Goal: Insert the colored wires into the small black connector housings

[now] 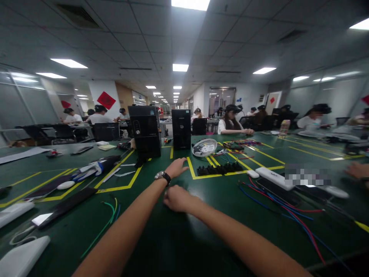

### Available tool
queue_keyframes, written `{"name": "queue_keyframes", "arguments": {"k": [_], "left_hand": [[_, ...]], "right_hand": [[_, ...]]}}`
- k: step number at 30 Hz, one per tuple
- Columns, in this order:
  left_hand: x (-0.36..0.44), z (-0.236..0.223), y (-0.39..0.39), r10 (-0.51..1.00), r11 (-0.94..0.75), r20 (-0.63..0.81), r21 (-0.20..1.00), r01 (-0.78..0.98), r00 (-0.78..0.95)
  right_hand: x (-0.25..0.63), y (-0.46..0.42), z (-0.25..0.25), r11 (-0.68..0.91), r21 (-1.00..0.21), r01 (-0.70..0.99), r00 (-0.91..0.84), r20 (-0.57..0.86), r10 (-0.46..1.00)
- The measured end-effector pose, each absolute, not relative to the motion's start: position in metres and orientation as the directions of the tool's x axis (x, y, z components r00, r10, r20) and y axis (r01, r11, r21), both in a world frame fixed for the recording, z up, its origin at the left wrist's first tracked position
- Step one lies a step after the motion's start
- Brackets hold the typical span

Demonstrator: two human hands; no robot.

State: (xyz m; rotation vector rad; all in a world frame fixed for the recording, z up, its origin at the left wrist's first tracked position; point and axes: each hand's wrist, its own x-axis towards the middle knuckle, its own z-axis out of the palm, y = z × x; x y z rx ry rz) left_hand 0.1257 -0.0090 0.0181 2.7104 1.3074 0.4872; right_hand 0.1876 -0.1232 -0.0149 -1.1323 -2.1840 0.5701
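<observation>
My left hand (177, 168), with a dark-strapped watch (163, 177) on its wrist, hovers at or just above the green table (161, 242). Its fingers stretch forward and nothing shows in them. Closer to me, my right hand (177, 198) is curled closed near the tabletop; whatever its fingers may hold is hidden. Beyond the hands stand two upright black computer cases, one on the left (145, 132) and one in the middle (182, 129). A row of small black parts (220, 168) lies inside yellow tape lines, with a white oval basket (204, 147) behind it.
Red and blue wires (284, 207) spread at the right, near a white power strip (273, 177). Green wires (107, 221) and a long black strip (69, 204) lie left. Colored wires (242, 146) sit farther back. A person (230, 123) sits across; another person's hand (357, 170) reaches in right.
</observation>
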Motion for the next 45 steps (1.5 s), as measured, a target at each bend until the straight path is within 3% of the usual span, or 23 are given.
{"name": "queue_keyframes", "arguments": {"k": [4,6,8,11,14,17,21,25,29,35,38,45], "left_hand": [[0.168,-0.012,0.001,0.781,-0.625,0.23,0.302,0.72,0.581],[0.185,-0.026,0.004,0.784,-0.62,0.232,0.342,0.706,0.576],[0.196,-0.036,0.005,0.791,-0.61,0.225,0.374,0.699,0.569],[0.197,-0.042,0.002,0.804,-0.591,0.219,0.403,0.699,0.553],[0.185,-0.037,-0.008,0.802,-0.595,0.242,0.413,0.69,0.547],[0.166,-0.031,-0.022,0.793,-0.606,0.299,0.465,0.645,0.53],[0.141,-0.036,-0.047,0.839,-0.505,0.321,0.759,0.411,0.44],[0.122,-0.05,-0.075,0.892,-0.238,0.169,0.964,0.117,0.418],[0.108,-0.052,-0.099,0.907,-0.073,0.11,0.992,-0.104,0.406],[0.097,-0.038,-0.113,0.94,-0.046,0.144,0.951,-0.305,0.309],[0.097,-0.033,-0.11,0.946,-0.062,0.186,0.907,-0.417,0.264],[0.101,-0.024,-0.112,0.939,-0.043,0.191,0.891,-0.452,0.286]], "right_hand": [[0.316,-0.155,-0.024,0.284,-0.418,0.863,-0.177,0.276,0.945],[0.361,-0.171,-0.026,0.031,-0.152,0.988,0.017,0.305,0.952],[0.388,-0.181,-0.029,-0.188,0.033,0.982,0.17,0.298,0.939],[0.401,-0.183,-0.033,-0.301,0.115,0.947,0.267,0.243,0.933],[0.393,-0.176,-0.033,-0.228,0.063,0.972,0.213,0.187,0.959],[0.376,-0.169,-0.029,-0.084,-0.073,0.994,0.095,0.177,0.98],[0.34,-0.156,-0.016,0.163,-0.293,0.942,-0.072,0.298,0.952],[0.295,-0.141,0.005,0.386,-0.437,0.812,-0.152,0.481,0.864],[0.255,-0.136,0.015,0.499,-0.58,0.643,-0.141,0.551,0.822],[0.231,-0.143,-0.004,0.473,-0.744,0.472,-0.087,0.495,0.864],[0.231,-0.152,-0.011,0.465,-0.751,0.468,-0.095,0.481,0.872],[0.231,-0.17,-0.004,0.484,-0.547,0.683,-0.111,0.577,0.809]]}}
